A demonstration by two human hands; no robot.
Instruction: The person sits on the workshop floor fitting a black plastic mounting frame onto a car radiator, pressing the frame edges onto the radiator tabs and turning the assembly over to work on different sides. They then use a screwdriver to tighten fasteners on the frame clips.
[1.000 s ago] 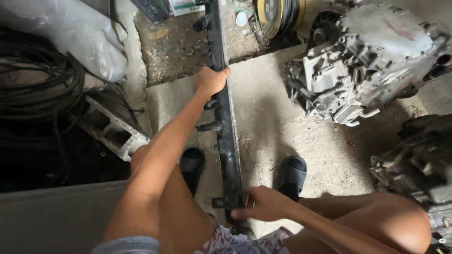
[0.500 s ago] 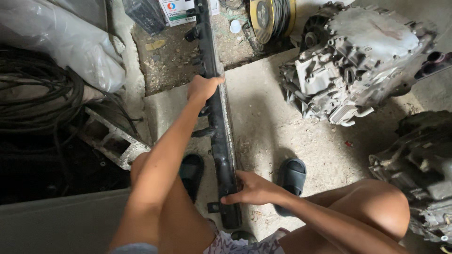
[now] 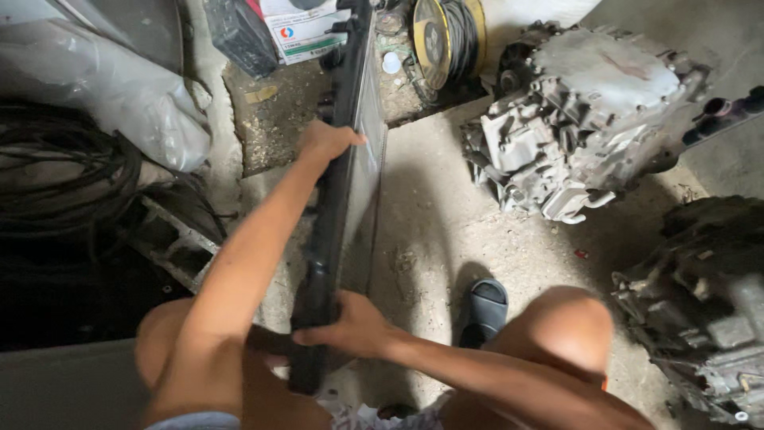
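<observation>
A long radiator (image 3: 350, 183) with a black plastic side tank stands on edge and runs from my lap to the top of the view. Its pale finned face shows on the right side. My left hand (image 3: 325, 142) grips the black tank far up its length. My right hand (image 3: 350, 326) holds the near end of the tank close to my knees. The radiator is lifted and tilted, with its lower end hidden behind my legs.
A grey metal gearbox casing (image 3: 585, 127) lies on the concrete floor at the right, another casing (image 3: 700, 310) at the lower right. Black hoses (image 3: 56, 191) coil at the left beside a plastic sheet (image 3: 127, 95). A yellow cable reel (image 3: 446, 40) and a box (image 3: 298, 32) stand at the top. My dark sandal (image 3: 485, 306) rests on the floor.
The radiator has risen and turned so that its pale finned face shows. Both hands stayed on the black tank and moved up with it.
</observation>
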